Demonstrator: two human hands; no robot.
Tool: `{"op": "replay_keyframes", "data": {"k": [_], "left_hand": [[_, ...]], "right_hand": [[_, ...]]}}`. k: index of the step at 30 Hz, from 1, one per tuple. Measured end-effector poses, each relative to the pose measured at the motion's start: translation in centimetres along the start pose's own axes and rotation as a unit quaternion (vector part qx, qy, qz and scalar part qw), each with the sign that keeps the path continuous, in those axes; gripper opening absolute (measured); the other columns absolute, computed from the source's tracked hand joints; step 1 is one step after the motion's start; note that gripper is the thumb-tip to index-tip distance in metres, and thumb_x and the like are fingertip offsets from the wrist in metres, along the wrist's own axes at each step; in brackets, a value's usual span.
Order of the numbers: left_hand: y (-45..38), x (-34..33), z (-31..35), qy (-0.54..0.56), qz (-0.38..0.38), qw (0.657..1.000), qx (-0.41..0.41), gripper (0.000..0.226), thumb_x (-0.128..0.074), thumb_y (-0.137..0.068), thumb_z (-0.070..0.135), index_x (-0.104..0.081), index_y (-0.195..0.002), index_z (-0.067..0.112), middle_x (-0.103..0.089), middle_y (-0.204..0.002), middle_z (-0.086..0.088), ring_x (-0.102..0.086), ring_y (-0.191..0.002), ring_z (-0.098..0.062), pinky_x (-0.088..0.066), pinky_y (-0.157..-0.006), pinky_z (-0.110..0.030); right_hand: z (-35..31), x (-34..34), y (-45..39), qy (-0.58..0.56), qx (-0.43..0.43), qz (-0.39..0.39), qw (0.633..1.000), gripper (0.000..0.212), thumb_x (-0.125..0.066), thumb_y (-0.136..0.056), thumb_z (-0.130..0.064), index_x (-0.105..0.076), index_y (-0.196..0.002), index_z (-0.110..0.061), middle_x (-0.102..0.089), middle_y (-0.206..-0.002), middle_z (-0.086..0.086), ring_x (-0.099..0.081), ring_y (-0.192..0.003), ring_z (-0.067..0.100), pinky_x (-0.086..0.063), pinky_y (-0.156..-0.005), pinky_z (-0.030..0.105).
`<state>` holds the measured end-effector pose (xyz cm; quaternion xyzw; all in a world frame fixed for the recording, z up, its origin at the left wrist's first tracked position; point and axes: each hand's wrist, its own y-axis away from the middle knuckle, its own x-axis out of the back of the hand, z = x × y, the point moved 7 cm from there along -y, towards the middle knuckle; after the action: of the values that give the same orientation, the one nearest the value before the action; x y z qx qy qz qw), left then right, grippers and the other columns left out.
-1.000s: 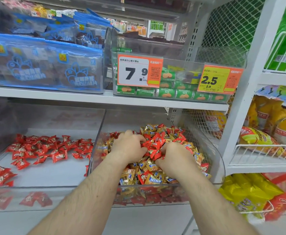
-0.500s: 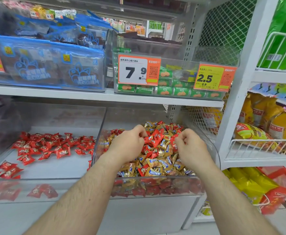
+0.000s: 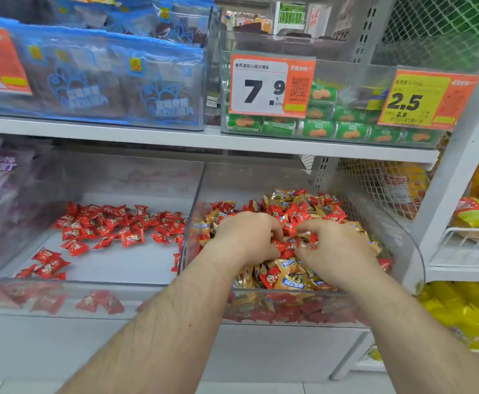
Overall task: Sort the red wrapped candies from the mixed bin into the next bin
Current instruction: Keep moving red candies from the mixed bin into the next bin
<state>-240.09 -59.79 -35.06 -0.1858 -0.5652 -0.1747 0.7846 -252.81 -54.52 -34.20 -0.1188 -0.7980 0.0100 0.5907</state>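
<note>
Half a second before, the left hand (image 3: 246, 237) and the right hand (image 3: 332, 245) were apart on the mixed bin (image 3: 403, 243). They then came together over the middle of the pile, and both closed their fingers on a bunch of red candies (image 3: 289, 245) between them.

Two bare forearms with sparse dark hair, no sleeves within view, left hand (image 3: 246, 237) and right hand (image 3: 335, 245) both ungloved, no rings, watch or bands seen on wrists, fingertips largely hidden, nails not discernible
</note>
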Motion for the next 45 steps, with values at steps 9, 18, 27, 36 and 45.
{"op": "replay_keyframes", "data": {"k": [9,18,27,36,45], "left_hand": [[0.7,1.7,-0.6,0.148,0.12,0.982,-0.001,0.018,-0.061,-0.09,0.042,-0.067,-0.105,0.034,-0.051,-0.077,0.013,-0.053,-0.08,-0.013,-0.044,-0.066,-0.028],[6.2,7.8,-5.3,0.418,0.246,0.874,0.024,0.016,-0.058,-0.089,0.017,-0.064,-0.076,0.026,-0.056,-0.065,0.008,-0.05,-0.057,-0.009,-0.044,-0.055,-0.026],[11.2,8.1,-17.2,0.316,0.216,0.895,0.228,0.02,-0.043,-0.091,0.02,-0.06,-0.082,0.013,-0.059,-0.068,0.003,-0.051,-0.062,-0.018,-0.037,-0.056,-0.03],[12.8,6.3,-22.7,0.12,0.117,0.941,0.294,0.021,-0.039,-0.091,0.011,-0.056,-0.099,0.021,-0.062,-0.101,-0.003,-0.056,-0.09,-0.027,-0.047,-0.08,-0.034],[12.2,3.8,-23.0,0.07,0.005,0.967,0.245,0.052,-0.049,-0.086,0.005,-0.059,-0.129,0.032,-0.06,-0.132,0.002,-0.059,-0.112,-0.019,-0.05,-0.092,-0.032]], "right_hand": [[0.1,0.3,0.3,-0.056,-0.021,0.021,0.998,0.025,-0.073,-0.083,-0.033,-0.067,-0.106,-0.029,-0.052,-0.07,-0.016,-0.055,-0.068,0.01,-0.042,-0.065,0.028],[-3.6,2.7,2.6,-0.177,0.024,0.068,0.982,0.014,-0.071,-0.081,-0.027,-0.062,-0.091,-0.029,-0.058,-0.047,-0.003,-0.051,-0.04,0.007,-0.036,-0.045,0.013],[-18.7,-0.4,3.2,-0.05,0.247,-0.011,0.968,0.022,-0.062,-0.083,-0.026,-0.062,-0.105,-0.026,-0.064,-0.075,-0.004,-0.058,-0.08,0.021,-0.045,-0.075,0.032],[-26.1,-5.8,1.3,0.14,0.325,-0.046,0.934,0.022,-0.052,-0.085,-0.009,-0.057,-0.103,-0.019,-0.067,-0.102,0.006,-0.061,-0.099,0.032,-0.039,-0.087,0.038],[-26.0,-8.9,0.1,0.198,0.302,-0.126,0.924,0.032,-0.057,-0.09,-0.015,-0.061,-0.121,-0.018,-0.061,-0.122,0.009,-0.059,-0.11,0.031,-0.043,-0.078,0.035]]}}
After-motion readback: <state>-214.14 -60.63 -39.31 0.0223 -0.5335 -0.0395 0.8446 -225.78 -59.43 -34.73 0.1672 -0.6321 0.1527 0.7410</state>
